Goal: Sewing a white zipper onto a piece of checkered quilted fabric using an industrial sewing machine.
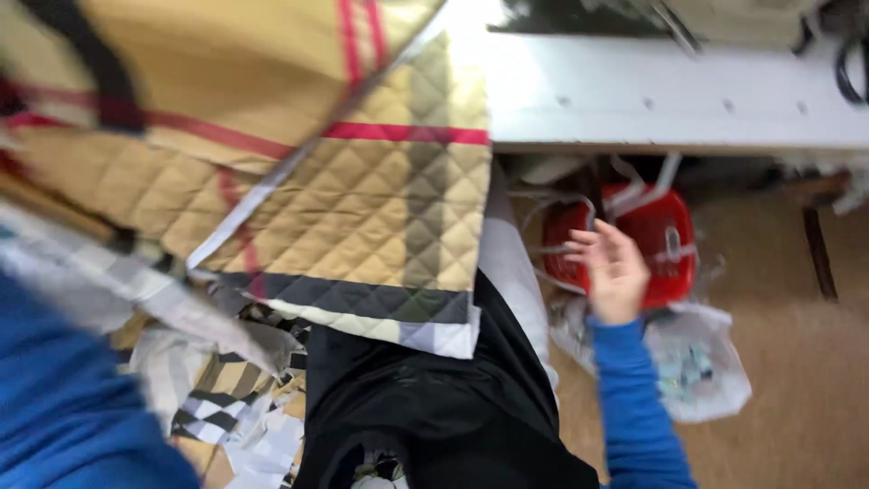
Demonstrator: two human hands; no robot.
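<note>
Hanging open in mid-air, the right hand [614, 269] shows a bare palm with fingers spread and holds nothing; its blue sleeve [638, 407] runs down to the lower edge of the view. Just behind the hand, lower down near the floor, sits a red basket [670, 244] with pale strips of cloth draped over its rim, and whether the fingertips touch those strips cannot be told through the blur. Below the basket lies a clear plastic bag [701, 362] with small pale things inside, resting on the brown floor [797, 362]. The left hand is not seen; only a blurred blue sleeve [63, 407] fills the lower left corner, so its grip cannot be judged. A tan quilted panel [398, 199] with a red stripe, a dark band and a white edge hangs over the lap, well left of the right hand. More of the same tan checked cloth [208, 63] spreads across the upper left. Under it sits a heap of checked scraps [235, 407] in black, white and tan. A black garment [434, 407] covers the lap below the panel. Across the top right runs a white table edge [679, 109].
</note>
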